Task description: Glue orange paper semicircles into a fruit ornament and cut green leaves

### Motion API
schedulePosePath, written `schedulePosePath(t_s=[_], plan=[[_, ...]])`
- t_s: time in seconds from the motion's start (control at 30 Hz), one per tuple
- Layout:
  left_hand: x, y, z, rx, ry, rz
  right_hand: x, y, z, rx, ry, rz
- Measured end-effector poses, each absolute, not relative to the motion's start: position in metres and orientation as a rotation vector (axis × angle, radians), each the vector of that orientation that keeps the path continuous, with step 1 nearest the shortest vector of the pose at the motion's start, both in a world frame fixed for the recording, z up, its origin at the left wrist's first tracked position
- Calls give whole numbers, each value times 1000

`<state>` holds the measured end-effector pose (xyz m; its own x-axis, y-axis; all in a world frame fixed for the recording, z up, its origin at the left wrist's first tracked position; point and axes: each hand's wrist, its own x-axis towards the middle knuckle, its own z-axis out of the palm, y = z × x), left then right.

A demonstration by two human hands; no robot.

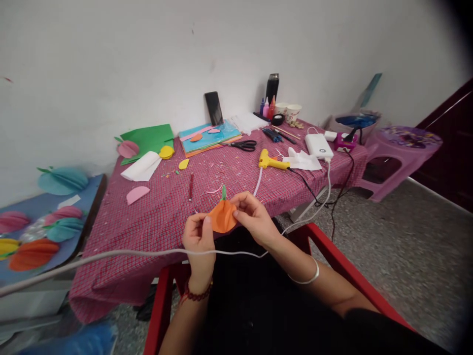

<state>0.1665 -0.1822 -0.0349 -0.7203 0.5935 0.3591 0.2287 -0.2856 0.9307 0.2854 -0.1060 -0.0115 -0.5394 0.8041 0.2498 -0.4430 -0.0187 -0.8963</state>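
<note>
An orange folded paper pumpkin (223, 218) with a green paper stem (223, 193) is held up in front of the table's near edge. My left hand (199, 234) pinches its left side between thumb and fingers. The right side of the pumpkin is pinched by my right hand (253, 216). Beyond the hands, a red pen (191, 187) lies on the checked tablecloth (158, 217), with paper scraps scattered around. A yellow glue gun (272, 161) rests to the right of them.
Black scissors (244, 145) lie near blue paper sheets (199, 143). A leaning phone (214, 108) and black bottle (272, 88) stand at the back. A white cable (148, 253) crosses near my wrists. Finished paper shapes (34, 254) sit at left; a white power bank (318, 147) at right.
</note>
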Motion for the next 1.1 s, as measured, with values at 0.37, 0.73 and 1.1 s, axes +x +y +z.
schedulePosePath(t_s=[0.37,0.73,1.1], plan=[[168,-184,-32,1367,1867,1850,291,-105,-7,-338,-1729,1340],[163,-194,-21,1306,1982,2032,291,-104,-6,-359,-1626,1572],[172,-192,-19,1262,1798,2107,287,-109,-1,-509,-1618,1641]])
